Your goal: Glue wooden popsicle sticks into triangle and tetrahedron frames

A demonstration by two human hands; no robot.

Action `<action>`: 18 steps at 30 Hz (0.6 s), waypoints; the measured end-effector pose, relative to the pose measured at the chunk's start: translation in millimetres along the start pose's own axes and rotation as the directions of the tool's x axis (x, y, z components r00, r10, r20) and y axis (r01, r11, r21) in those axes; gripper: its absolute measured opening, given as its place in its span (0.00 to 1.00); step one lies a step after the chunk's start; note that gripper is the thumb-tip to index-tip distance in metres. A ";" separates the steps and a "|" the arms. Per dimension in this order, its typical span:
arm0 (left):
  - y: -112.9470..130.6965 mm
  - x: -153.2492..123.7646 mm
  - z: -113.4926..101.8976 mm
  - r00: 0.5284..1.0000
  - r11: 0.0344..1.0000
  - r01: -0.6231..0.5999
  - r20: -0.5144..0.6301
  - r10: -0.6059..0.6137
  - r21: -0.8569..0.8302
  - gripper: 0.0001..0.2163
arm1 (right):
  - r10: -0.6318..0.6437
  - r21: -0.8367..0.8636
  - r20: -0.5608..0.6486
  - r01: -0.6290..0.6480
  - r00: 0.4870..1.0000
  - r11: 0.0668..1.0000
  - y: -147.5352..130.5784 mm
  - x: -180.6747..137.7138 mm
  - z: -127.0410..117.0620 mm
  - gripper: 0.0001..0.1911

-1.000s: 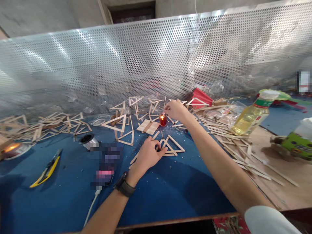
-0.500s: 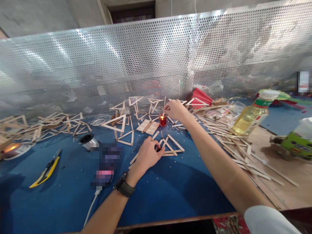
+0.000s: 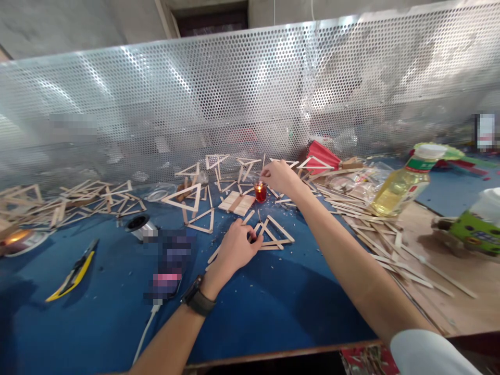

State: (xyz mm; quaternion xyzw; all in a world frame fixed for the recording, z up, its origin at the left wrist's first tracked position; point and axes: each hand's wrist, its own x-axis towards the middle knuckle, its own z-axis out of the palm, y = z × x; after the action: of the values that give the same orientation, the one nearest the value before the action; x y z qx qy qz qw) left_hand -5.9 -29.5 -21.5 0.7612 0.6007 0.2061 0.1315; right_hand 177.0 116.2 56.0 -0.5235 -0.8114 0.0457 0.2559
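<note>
A red glass candle point(image 3: 261, 194) burns near the middle of the blue table. At its flame is my right hand point(image 3: 279, 175), thumb and fingertips pinched together; what they hold is too small to make out. Closer to me, my left hand point(image 3: 237, 242) curls over a frame of flat wooden sticks point(image 3: 275, 234) joined into triangles. Its thumb and forefinger bend down at the frame's left side, and the palm hides part of the sticks. Just behind that hand, a small panel of sticks laid side by side point(image 3: 236, 203) lies beside the candle.
More stick triangles point(image 3: 191, 198) stand behind, below a perforated metal screen point(image 3: 250, 94). Leftward lie a yellow utility knife point(image 3: 72, 276), a wire spool point(image 3: 142, 228) and a phone point(image 3: 172, 265) on a cable. Loose sticks point(image 3: 390, 250) and an oil bottle point(image 3: 404, 182) are at right.
</note>
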 end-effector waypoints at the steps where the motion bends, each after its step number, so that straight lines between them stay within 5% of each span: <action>1: 0.2 0.0 -0.1 1.000 1.000 0.008 0.004 -0.008 -0.002 0.13 | -0.002 -0.002 -0.004 0.002 1.000 1.000 0.4 0.1 0.5 0.08; 18: -3.0 0.7 3.3 1.000 1.000 -0.008 -0.030 0.009 0.006 0.11 | -0.027 0.044 -0.033 0.029 0.999 0.999 0.4 0.3 3.8 0.06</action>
State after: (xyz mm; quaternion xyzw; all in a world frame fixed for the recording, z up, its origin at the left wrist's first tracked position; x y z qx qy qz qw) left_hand -6.8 -27.9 -25.7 0.7609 0.6000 0.2163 0.1192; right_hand 175.4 117.3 52.7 -0.5070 -0.8131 0.0515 0.2813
